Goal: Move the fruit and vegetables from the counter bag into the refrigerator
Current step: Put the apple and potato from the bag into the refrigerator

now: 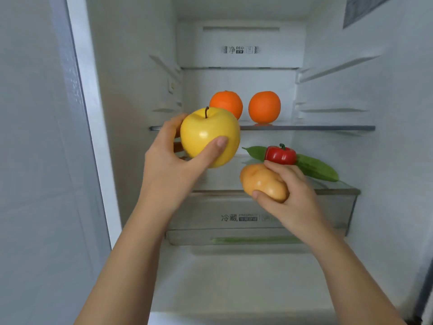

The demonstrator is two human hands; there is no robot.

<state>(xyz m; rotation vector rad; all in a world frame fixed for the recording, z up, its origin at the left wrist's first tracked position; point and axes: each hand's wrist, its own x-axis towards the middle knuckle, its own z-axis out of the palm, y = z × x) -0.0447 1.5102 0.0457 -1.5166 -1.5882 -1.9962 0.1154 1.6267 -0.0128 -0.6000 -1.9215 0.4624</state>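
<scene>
My left hand [171,160] grips a yellow apple [206,132] in front of the glass shelf [328,127] of the open refrigerator. Two oranges [228,103] [264,107] stand on that shelf behind the apple. My right hand [293,198] holds a tan potato [262,180] just above the front of the lower shelf. On that lower shelf lie a small red pepper [281,155] and a green cucumber [316,168] with a leaf [255,152], right behind the potato.
A clear drawer [210,214] with a printed label sits under the lower shelf, and something long and green shows through a lower drawer [253,240]. The refrigerator's left frame [89,113] and side wall close in on the left; shelf rails [335,69] line the right wall.
</scene>
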